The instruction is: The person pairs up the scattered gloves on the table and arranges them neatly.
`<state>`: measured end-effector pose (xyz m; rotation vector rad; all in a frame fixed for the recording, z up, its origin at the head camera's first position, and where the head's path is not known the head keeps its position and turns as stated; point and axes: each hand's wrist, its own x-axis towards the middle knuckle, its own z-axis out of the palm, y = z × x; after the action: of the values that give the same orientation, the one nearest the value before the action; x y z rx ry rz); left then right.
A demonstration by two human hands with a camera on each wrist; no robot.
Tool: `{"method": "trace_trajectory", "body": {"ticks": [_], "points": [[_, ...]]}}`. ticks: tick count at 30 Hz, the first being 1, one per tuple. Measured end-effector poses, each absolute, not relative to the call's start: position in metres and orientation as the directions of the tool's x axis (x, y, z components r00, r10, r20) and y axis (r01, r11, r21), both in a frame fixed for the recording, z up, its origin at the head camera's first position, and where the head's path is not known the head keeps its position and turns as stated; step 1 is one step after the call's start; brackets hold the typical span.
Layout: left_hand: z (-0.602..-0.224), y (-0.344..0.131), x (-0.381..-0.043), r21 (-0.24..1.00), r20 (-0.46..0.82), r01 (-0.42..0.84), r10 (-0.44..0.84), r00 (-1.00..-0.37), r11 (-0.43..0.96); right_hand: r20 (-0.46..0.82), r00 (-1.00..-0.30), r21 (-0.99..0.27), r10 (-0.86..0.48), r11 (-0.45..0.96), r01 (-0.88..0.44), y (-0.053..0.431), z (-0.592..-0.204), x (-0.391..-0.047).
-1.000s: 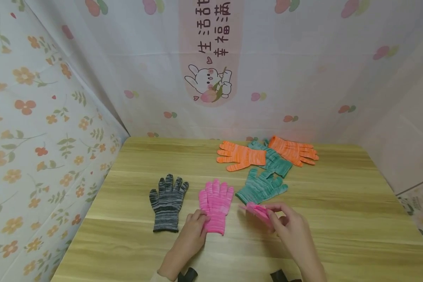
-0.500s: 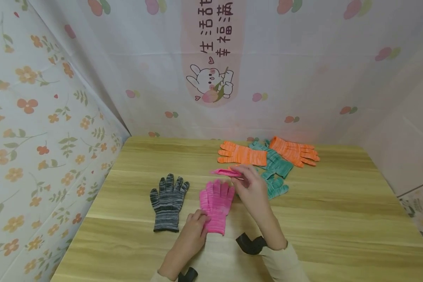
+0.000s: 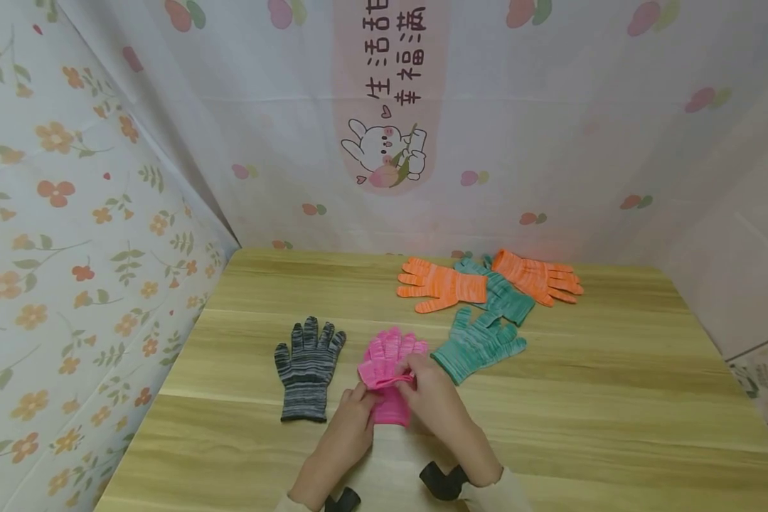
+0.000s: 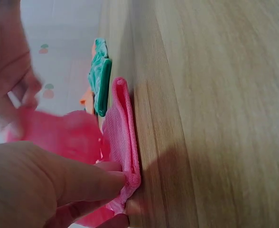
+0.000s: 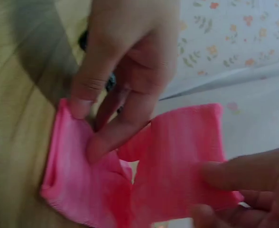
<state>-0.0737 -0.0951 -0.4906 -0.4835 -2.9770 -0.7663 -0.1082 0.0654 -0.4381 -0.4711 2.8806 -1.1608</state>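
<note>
Head cam: high, on cuff side of lower pink knit glove (image 3: 392, 412), facing fwd/down, far enough back for most of wooden table (image 3: 614, 377). L wrist cam: low, v. close to cuff, facing teal knit glove (image 4: 100, 80). R wrist cam: close, from glove's R twd floral cloth (image 5: 239, 42); shares upper pink knit glove (image 5: 180, 156) w/ L view.

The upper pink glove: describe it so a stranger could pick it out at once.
Look at the wooden table, between the dark striped glove and the nearer green glove. There the upper pink glove is held over the lower pink glove. Only the upper one has its raised cuff pinched by the right hand; the left hand grips the other.
</note>
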Motion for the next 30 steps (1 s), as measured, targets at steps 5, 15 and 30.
{"method": "trace_trajectory", "body": {"ticks": [5, 15, 30], "points": [[-0.489, -0.096, -0.074, 0.45, 0.082, 0.288, 0.282, -0.956, 0.846, -0.036, -0.938, -0.665, -0.344, 0.709, -0.234, 0.069, -0.449, -0.099], [-0.488, -0.094, -0.074, 0.457, 0.082, 0.295, 0.291, -0.953, 0.839, 0.084, -0.967, -0.634, -0.24, 0.736, -0.237, 0.06, -0.467, -0.099], [-0.486, -0.092, -0.073, 0.503, 0.069, 0.281, 0.286, -0.956, 0.817, 0.142, -0.989, -0.775, 0.039, 0.626, -0.087, 0.075, -0.433, -0.142]]}}
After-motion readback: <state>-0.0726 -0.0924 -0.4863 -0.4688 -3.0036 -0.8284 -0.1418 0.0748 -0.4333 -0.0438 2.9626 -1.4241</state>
